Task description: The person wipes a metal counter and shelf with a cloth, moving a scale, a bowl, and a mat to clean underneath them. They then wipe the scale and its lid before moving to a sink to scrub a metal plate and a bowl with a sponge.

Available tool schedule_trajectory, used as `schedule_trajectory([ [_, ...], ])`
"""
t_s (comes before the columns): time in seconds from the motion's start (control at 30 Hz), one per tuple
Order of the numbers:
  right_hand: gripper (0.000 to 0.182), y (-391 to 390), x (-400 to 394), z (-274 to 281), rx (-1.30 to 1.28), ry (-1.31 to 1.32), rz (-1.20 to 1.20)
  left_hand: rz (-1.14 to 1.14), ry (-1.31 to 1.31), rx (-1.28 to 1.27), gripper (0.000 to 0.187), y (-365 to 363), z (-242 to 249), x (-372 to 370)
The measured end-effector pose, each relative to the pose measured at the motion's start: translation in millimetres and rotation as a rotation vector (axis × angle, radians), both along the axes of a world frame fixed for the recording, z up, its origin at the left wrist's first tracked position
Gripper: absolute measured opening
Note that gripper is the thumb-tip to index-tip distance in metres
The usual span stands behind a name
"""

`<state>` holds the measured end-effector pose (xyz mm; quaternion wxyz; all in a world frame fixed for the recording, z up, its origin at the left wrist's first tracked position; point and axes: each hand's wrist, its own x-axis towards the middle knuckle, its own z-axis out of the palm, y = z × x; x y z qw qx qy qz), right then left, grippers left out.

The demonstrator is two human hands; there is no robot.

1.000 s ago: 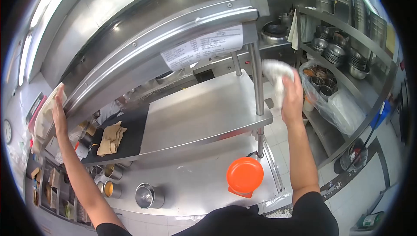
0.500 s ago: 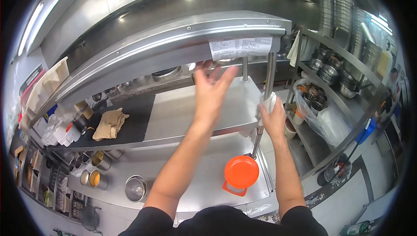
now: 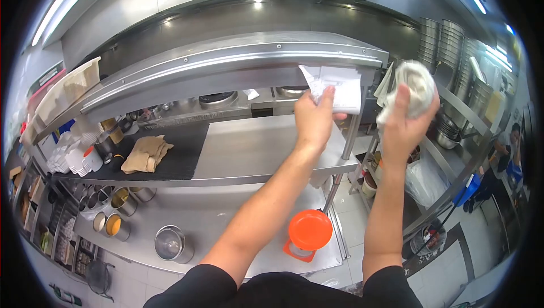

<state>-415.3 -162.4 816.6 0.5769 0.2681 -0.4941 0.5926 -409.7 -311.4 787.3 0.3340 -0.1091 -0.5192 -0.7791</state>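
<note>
Head view: left hand point(image 3: 315, 122) at the front of the upper steel shelf point(image 3: 232, 64), near its right end, grip closed on printed paper slips point(image 3: 341, 88), thumb on the near face; slips bent at upper left. Whether they touch the shelf edge cannot be told. Right hand point(image 3: 407, 132) raised to the right of the slips and well apart from them, grip closed around a bunched white cloth point(image 3: 418, 84), thumb on the near side, cloth protruding above the fingers. Below, middle steel shelf point(image 3: 266, 141) with a black ribbed mat point(image 3: 195, 146) on its left part; folded tan cloth point(image 3: 146, 155) lies on the mat, white cups point(image 3: 69, 158) stacked farther left. Under that, steel surface point(image 3: 218, 211) bears an orange round dish point(image 3: 310, 228) at right, an open metal pot point(image 3: 171, 244) near the front edge, and a metal container with orange contents point(image 3: 116, 227) at left. Rack point(image 3: 447, 163) stands to the right.
</note>
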Motion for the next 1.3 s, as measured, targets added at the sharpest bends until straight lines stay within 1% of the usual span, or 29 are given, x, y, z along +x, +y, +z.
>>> schedule_trajectory([
  [0.03, 0.050, -12.9, -3.7, 10.9, 0.009, 0.060, -0.064, -0.014, -0.006, -0.028, 0.027, -6.7, -7.9, 6.4],
  [0.07, 0.052, -26.2, 2.7, 25.4, 0.136, 0.164, -0.266, -0.032, -0.012, -0.061, 0.027, -13.6, -15.9, 12.7],
  [0.1, 0.056, -44.9, 0.1, 31.4, 0.211, 0.186, -0.299, -0.048, -0.064, -0.087, 0.029, -20.9, -25.4, 20.7],
  [0.13, 0.059, -71.5, -10.0, 35.1, 0.257, 0.309, -0.313, -0.062, -0.070, -0.072, 0.030, -28.1, -32.3, 30.4],
  [0.17, 0.062, -94.8, -12.4, 31.8, 0.398, 0.323, -0.385, -0.077, -0.082, -0.054, 0.031, -36.0, -40.8, 41.1],
  [0.2, 0.064, -112.8, -12.5, 29.0, 0.568, 0.334, -0.402, -0.083, -0.048, -0.073, 0.032, -50.6, -57.6, 44.6],
  [0.23, 0.060, -126.3, -19.2, 23.0, 0.521, 0.372, -0.457, -0.088, -0.008, -0.096, 0.034, -67.7, -71.7, 48.2],
  [0.27, 0.059, -118.1, -25.7, 23.1, 0.527, 0.369, -0.482, -0.025, -0.039, -0.085, 0.035, -79.5, -77.3, 66.5],
  [0.33, 0.056, -89.6, -46.1, 24.6, 0.543, 0.378, -0.519, 0.092, -0.073, -0.089, 0.034, -114.9, -91.8, 105.2],
  [0.4, 0.051, -54.1, -71.3, 21.3, 0.436, 0.374, -0.630, 0.184, -0.075, -0.046, 0.026, -160.1, -113.3, 146.0],
  [0.43, 0.046, -36.4, -84.8, 24.4, 0.404, 0.382, -0.669, 0.250, -0.111, -0.044, 0.023, -183.3, -123.6, 167.4],
  [0.47, 0.042, -20.4, -95.9, 22.7, 0.379, 0.381, -0.700, 0.249, -0.137, -0.015, 0.023, -189.6, -117.8, 195.2],
  [0.5, 0.039, -9.8, -105.3, 16.2, 0.280, 0.234, -0.634, 0.250, -0.160, -0.029, 0.023, -208.1, -127.2, 219.1],
  [0.53, 0.038, -2.4, -117.6, 16.9, 0.177, 0.100, -0.567, 0.327, -0.187, 0.010, 0.024, -219.6, -135.8, 238.8],
  [0.6, 0.039, 10.9, -134.9, 12.8, -0.071, -0.150, -0.418, 0.396, -0.217, 0.043, 0.025, -229.2, -138.4, 281.6],
  [0.63, 0.039, 7.4, -118.2, 11.7, -0.080, -0.102, -0.483, 0.407, -0.238, 0.054, 0.026, -238.5, -146.4, 298.1],
  [0.7, 0.032, -31.0, -81.8, 13.7, -0.048, 0.087, -0.390, 0.479, -0.260, 0.099, 0.027, -262.3, -167.3, 335.5],
  [0.73, 0.032, -55.1, -66.5, 17.0, 0.053, 0.207, -0.520, 0.556, -0.236, 0.119, 0.028, -273.5, -180.2, 349.2],
  [0.8, 0.037, -106.6, -52.9, 23.0, 0.219, 0.314, -0.765, 0.606, -0.216, 0.212, 0.027, -285.0, -193.4, 376.7],
  [0.87, 0.039, -146.0, -45.7, 26.5, 0.127, 0.311, -0.704, 0.673, -0.185, 0.280, 0.025, -284.5, -196.7, 395.0],
  [0.9, 0.040, -173.0, -35.2, 30.1, 0.149, 0.356, -0.663, 0.688, -0.171, 0.311, 0.024, -286.2, -200.1, 401.7],
  [1.0, 0.042, -266.2, 35.5, 24.0, 0.243, 0.425, -0.564, 0.731, -0.215, 0.361, 0.022, -298.1, -218.9, 416.8],
  [1.03, 0.044, -297.8, 59.9, 23.9, 0.291, 0.427, -0.519, 0.673, -0.187, 0.369, 0.022, -298.9, -218.2, 419.1],
  [1.1, 0.051, -358.8, 100.0, 24.9, 0.375, 0.419, -0.336, 0.657, -0.207, 0.403, 0.023, -304.7, -224.8, 423.3],
  [1.13, 0.051, -387.7, 118.5, 27.7, 0.416, 0.465, -0.219, 0.643, -0.220, 0.419, 0.023, -307.1, -227.0, 423.4],
  [1.17, 0.052, -417.3, 135.0, 28.5, 0.466, 0.491, -0.121, 0.653, -0.264, 0.423, 0.026, -305.1, -222.5, 421.3],
  [1.2, 0.052, -448.5, 150.0, 29.9, 0.495, 0.545, 0.000, 0.601, -0.252, 0.433, 0.028, -306.6, -225.8, 420.6],
  [1.27, 0.052, -502.7, 182.0, 30.2, 0.611, 0.554, 0.009, 0.485, -0.234, 0.447, 0.033, -311.5, -233.0, 416.8],
  [1.3, 0.049, -528.7, 194.7, 29.4, 0.615, 0.575, 0.018, 0.430, -0.270, 0.433, 0.052, -311.6, -229.4, 413.6],
])
